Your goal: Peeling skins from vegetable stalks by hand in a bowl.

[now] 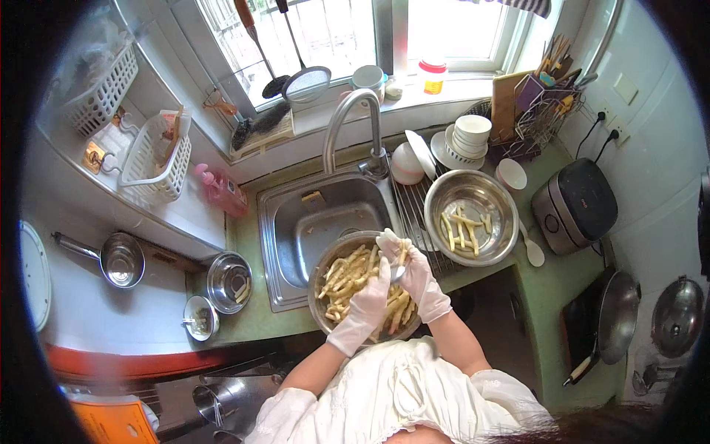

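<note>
Both of my hands wear whitish gloves and meet above a large metal bowl (314, 299) heaped with pale yellow, elongated food pieces (345, 277). My right hand (417, 275) has its fingers closed around one pale piece (403, 252). Close against it, my left hand (369, 302) is raised with its thumb up; what it grips is hidden. A small shiny metal blade or tool (397, 272) shows between the hands; which hand holds it cannot be told. Right of the sink, a second metal bowl (435, 194) holds several similar pieces (466, 227).
The steel sink (288, 222) lies behind the large bowl, under a curved faucet (355, 100). White bowls (471, 133) and a white spoon (533, 252) are at the right, near a dark rice cooker (577, 205). Small metal bowls (228, 280) stand at the left.
</note>
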The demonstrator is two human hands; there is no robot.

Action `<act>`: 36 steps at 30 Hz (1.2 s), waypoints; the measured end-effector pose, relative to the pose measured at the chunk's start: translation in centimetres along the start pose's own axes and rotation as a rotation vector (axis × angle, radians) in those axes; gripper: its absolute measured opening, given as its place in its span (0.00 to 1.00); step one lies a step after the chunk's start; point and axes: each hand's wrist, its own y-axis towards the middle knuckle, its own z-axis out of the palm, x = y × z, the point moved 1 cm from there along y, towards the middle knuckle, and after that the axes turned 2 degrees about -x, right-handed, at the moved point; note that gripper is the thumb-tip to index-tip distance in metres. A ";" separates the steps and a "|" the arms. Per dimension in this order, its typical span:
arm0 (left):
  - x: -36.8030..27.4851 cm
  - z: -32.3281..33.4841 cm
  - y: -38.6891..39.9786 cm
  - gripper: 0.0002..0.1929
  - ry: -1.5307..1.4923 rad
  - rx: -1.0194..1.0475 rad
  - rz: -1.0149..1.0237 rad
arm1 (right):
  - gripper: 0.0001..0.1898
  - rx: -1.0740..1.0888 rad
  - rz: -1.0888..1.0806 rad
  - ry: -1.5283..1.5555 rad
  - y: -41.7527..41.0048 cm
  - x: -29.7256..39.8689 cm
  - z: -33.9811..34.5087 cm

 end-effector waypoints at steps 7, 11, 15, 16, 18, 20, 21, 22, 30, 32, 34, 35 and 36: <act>0.6 -1.4 4.1 0.30 0.039 0.046 -0.023 | 0.25 0.050 0.116 -0.050 -0.6 0.6 1.8; 0.3 0.8 5.8 0.29 0.107 -0.025 -0.040 | 0.26 0.000 0.054 0.007 0.0 -0.4 3.4; -1.3 -0.2 3.5 0.29 0.076 0.067 -0.064 | 0.26 -0.055 -0.006 -0.022 0.3 0.2 2.4; -1.3 -0.3 2.4 0.30 0.088 0.061 -0.014 | 0.24 -0.084 0.005 -0.109 -0.1 0.3 2.5; -1.5 -1.1 1.1 0.29 0.163 0.115 0.085 | 0.25 -0.061 0.015 -0.170 -0.4 0.9 2.4; -1.2 -1.7 1.7 0.28 0.071 0.063 0.077 | 0.26 -0.044 0.022 -0.232 -0.6 1.3 2.0; -1.0 -2.1 2.2 0.28 -0.010 0.006 0.059 | 0.25 -0.023 0.051 -0.200 -0.4 1.2 1.8; -0.4 -1.7 3.1 0.27 0.005 -0.004 0.022 | 0.24 -0.002 0.083 -0.170 -0.1 1.0 1.7; -0.6 -1.5 1.1 0.30 -0.004 0.060 0.036 | 0.25 0.007 0.027 -0.042 0.3 1.7 2.4; 0.3 -0.6 -1.0 0.30 0.000 0.054 0.080 | 0.26 -0.067 0.026 -0.069 0.8 2.4 1.2; 0.7 -1.3 -0.9 0.29 -0.008 0.038 0.067 | 0.26 -0.069 0.043 -0.099 0.4 2.3 2.0; 1.1 -1.2 -0.1 0.29 -0.009 0.039 0.065 | 0.26 -0.067 0.060 -0.129 0.3 2.2 2.3; 1.4 -1.1 0.9 0.29 -0.125 -0.052 0.020 | 0.27 0.035 0.113 -0.131 0.3 2.3 1.1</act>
